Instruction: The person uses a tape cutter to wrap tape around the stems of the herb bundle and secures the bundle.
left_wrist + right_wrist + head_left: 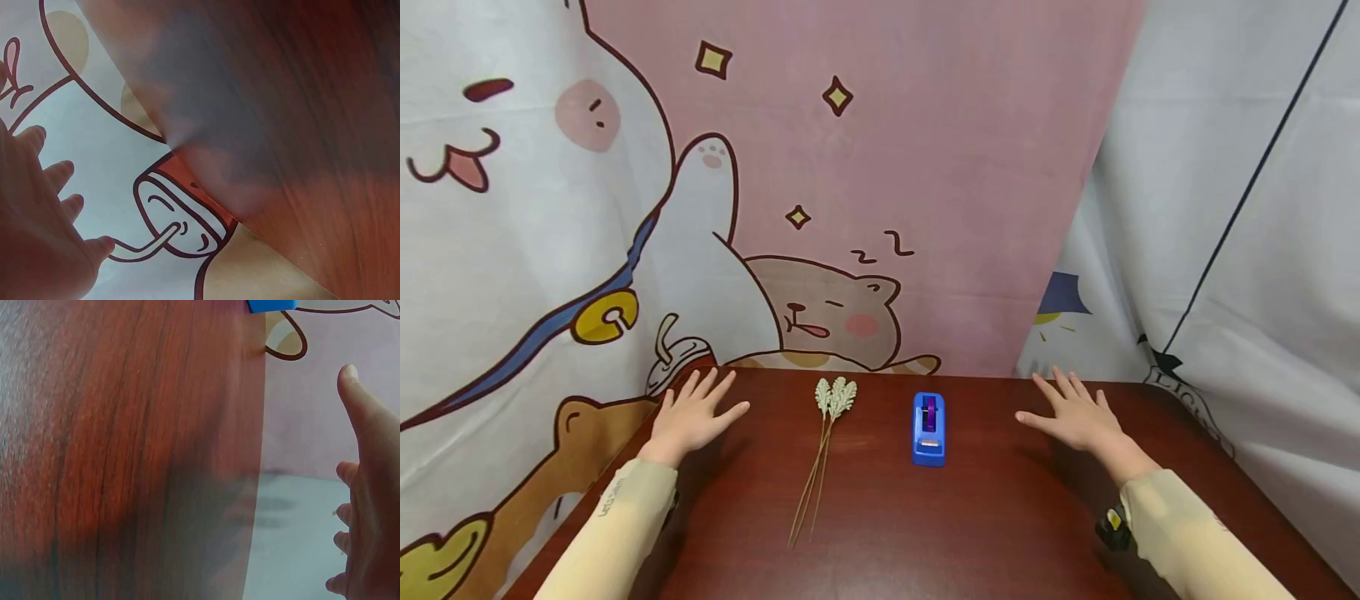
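Observation:
Several thin-stemmed sprigs with pale green leafy heads [837,397] lie on the dark red-brown table, their stems crossing toward the near side. To their right stands a blue tape dispenser [928,450] with a purple roll in it. My left hand [691,421] is held over the table's left side, fingers spread, holding nothing; the sprigs are the nearest thing to it. Over the right side my right hand [1078,421] is spread as well, apart from the dispenser. In the right wrist view a corner of the blue dispenser [272,305] shows at the top.
The wood-grain table [880,517] ends at a cloth backdrop [985,208] printed with cartoon animals. White cloth [1247,250] hangs along the right side. A dark wrist device [1112,530] sits at the right cuff.

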A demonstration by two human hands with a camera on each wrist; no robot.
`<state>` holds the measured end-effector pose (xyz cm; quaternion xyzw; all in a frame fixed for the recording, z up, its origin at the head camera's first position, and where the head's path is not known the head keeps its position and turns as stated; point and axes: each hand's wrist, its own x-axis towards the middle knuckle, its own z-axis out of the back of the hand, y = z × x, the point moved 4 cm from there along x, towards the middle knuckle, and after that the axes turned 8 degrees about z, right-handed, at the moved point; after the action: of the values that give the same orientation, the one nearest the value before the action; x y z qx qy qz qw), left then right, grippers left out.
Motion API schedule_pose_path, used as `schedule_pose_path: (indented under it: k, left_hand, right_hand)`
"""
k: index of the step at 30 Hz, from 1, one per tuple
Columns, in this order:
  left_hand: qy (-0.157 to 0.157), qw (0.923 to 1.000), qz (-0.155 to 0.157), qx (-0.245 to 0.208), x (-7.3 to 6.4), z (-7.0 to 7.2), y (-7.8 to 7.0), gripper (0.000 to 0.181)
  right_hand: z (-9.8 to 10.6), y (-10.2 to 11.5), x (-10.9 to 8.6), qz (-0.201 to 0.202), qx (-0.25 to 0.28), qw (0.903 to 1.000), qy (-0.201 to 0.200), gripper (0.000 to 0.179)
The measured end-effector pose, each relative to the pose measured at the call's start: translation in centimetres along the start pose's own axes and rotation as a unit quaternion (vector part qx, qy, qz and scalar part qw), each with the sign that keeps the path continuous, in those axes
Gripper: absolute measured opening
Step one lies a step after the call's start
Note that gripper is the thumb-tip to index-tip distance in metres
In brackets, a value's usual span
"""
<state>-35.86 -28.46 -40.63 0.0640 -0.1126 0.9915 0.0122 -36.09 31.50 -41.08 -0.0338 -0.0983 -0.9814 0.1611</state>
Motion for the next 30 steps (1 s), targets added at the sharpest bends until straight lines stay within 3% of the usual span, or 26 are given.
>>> schedule_pose_path:
  k: [5,9,14,19,22,25,27,30]
  left_hand:
    - [-0.009,0.9998,-0.009,-0.018,-0.1,-0.1,-0.6,0.083]
    - [-0.021,0.9979,-0.028,-0.054,-0.2,-0.2,-1.9,0.079]
    - [-0.022,0.9902,-0.065,-0.122,-0.3,-0.5,-4.9,0.076]
    - [0.001,0.9736,-0.101,-0.205,-0.4,-1.4,-8.7,0.073]
    - [0.014,0.9619,-0.132,-0.239,-0.4,-2.2,-11.3,0.071]
    - [0.031,0.9520,-0.157,-0.261,-0.3,-3.2,-13.9,0.071]
    - [0.043,0.9459,-0.166,-0.276,-0.2,-3.9,-15.5,0.071]
    - [0.068,0.9358,-0.155,-0.309,0.1,-4.8,-17.4,0.070]
  right_hand:
    - [0.3,1.3,0.0,0.012,0.010,0.9998,-0.014,0.096]
    - [0.0,2.8,-0.1,0.028,0.020,0.9990,-0.028,0.094]
    - [-0.3,5.0,-0.1,0.046,0.055,0.9961,-0.051,0.087]
    - [-1.1,7.3,0.4,0.056,0.120,0.9891,-0.065,0.083]
    - [-1.8,8.7,0.8,0.071,0.170,0.9791,-0.085,0.076]
    - [-2.6,10.1,1.1,0.080,0.231,0.9624,-0.119,0.061]
    - [-3.5,10.8,1.4,0.069,0.279,0.9479,-0.138,0.050]
    - [-5.0,11.7,1.8,0.020,0.366,0.9177,-0.152,0.041]
